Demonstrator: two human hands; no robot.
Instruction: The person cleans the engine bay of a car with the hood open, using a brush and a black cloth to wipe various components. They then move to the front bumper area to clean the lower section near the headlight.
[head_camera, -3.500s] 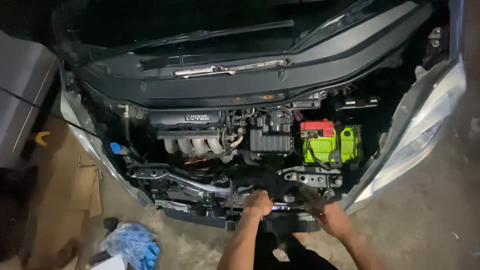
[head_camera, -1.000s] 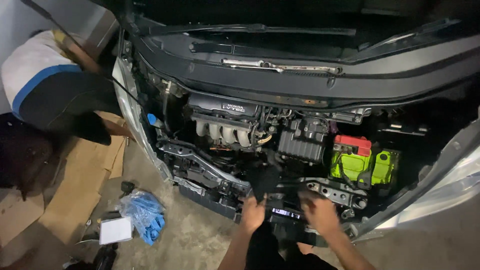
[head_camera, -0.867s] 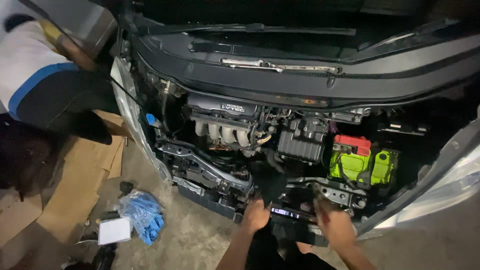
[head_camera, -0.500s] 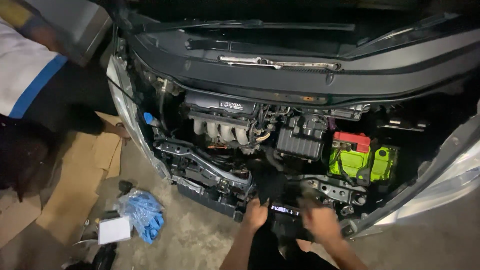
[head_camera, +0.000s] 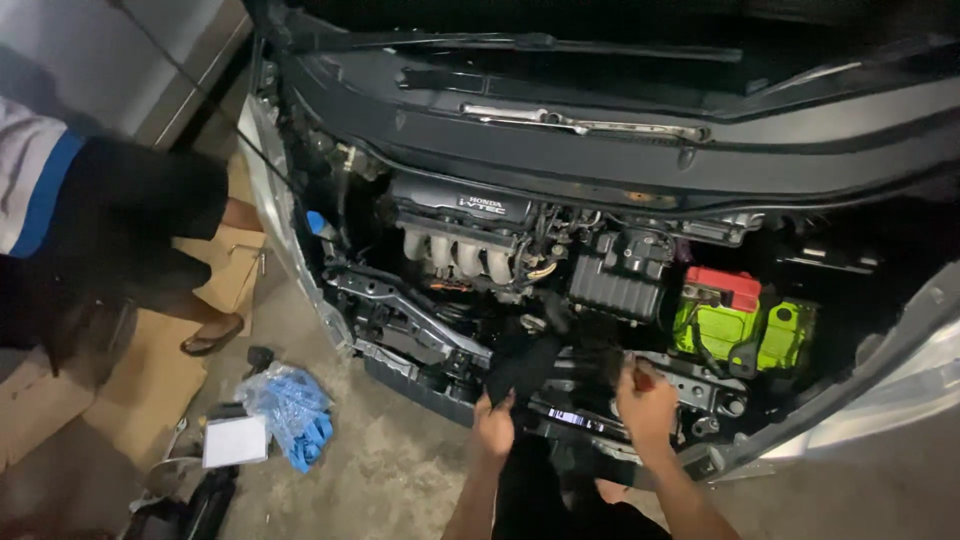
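Black and limp, a dark cloth-like piece (head_camera: 522, 362) hangs over the front crossmember (head_camera: 590, 420) of a car's open engine bay, low at the centre of the nose, and that is where the work sits. The person's left hand (head_camera: 494, 424) is closed around the piece's lower edge, fingers curled on it just above the bare front frame. The right hand (head_camera: 648, 402) is bunched at the crossmember just beside it, near a small red-tipped item (head_camera: 640, 378); whether it grips a tool or only a fitting cannot be told, as the fingers hide what lies beneath.

By the look of it, the step in hand is freeing or seating a part at the front support, with the left hand holding the piece out of the way. The next move would seem to call for a steady pull or turn from the right hand while the left keeps its grip, with care for the hoses and wiring packed close behind.

Behind the hands stand the silver intake manifold with its four runners (head_camera: 455, 258), a black ribbed box (head_camera: 612, 288) and a bright green battery with a red terminal cover (head_camera: 740, 322). On the concrete floor (head_camera: 400, 470) to the left lie a crumpled blue plastic bag (head_camera: 290, 410) and a white card (head_camera: 236, 440), near flattened brown cardboard (head_camera: 150, 380), where another person in a white, blue and black shirt (head_camera: 60, 200) crouches.
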